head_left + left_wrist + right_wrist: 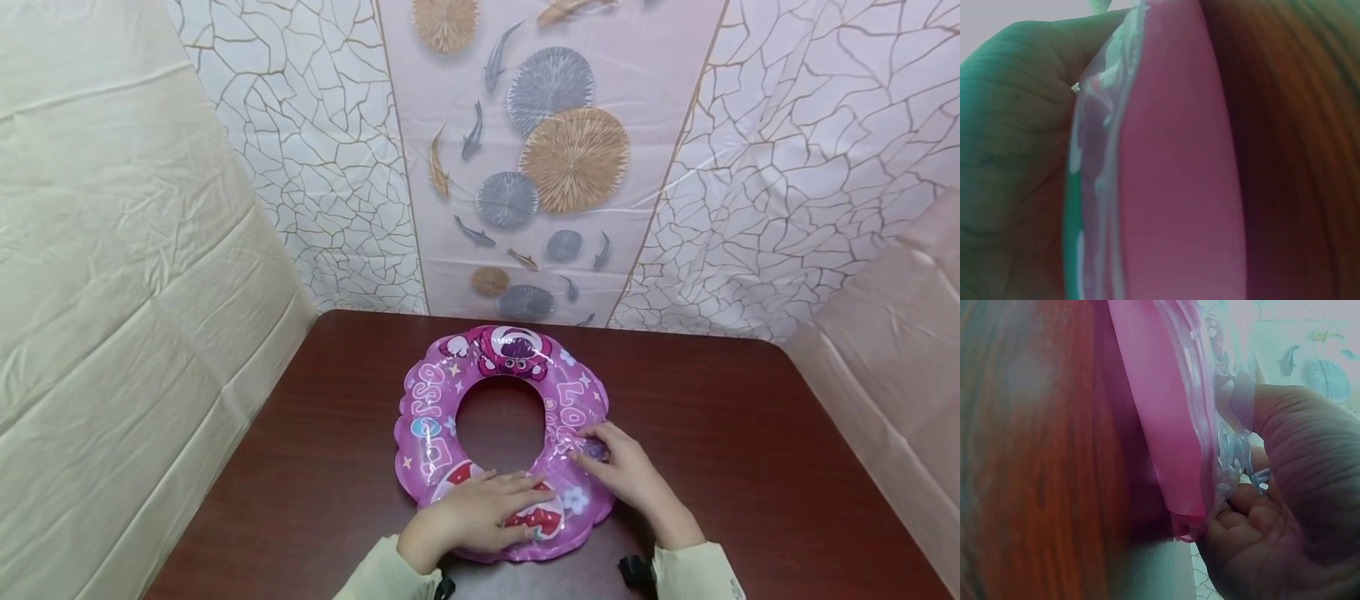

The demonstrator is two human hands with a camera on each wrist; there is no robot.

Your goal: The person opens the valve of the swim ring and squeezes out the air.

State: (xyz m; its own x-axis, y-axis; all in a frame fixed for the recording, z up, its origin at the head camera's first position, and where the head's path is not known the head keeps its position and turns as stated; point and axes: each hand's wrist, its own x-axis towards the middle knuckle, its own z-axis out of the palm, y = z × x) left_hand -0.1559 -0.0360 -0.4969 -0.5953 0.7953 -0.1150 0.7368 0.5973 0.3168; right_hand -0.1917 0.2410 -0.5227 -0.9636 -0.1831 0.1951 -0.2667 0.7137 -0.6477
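Purple-pink inflatable swim ring handled, lower centre of head frame.
Left hand laid flat across ring's bottom, fingers extended; right side pinched by curled right hand.

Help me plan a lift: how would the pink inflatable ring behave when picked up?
The ring is probably light, looking like air-filled film. Its puckered edge suggests it would give when squeezed. Its glossy sheen hints at slipperiness.

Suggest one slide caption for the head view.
Left hand and right hand touch a pink inflatable ring on a table.
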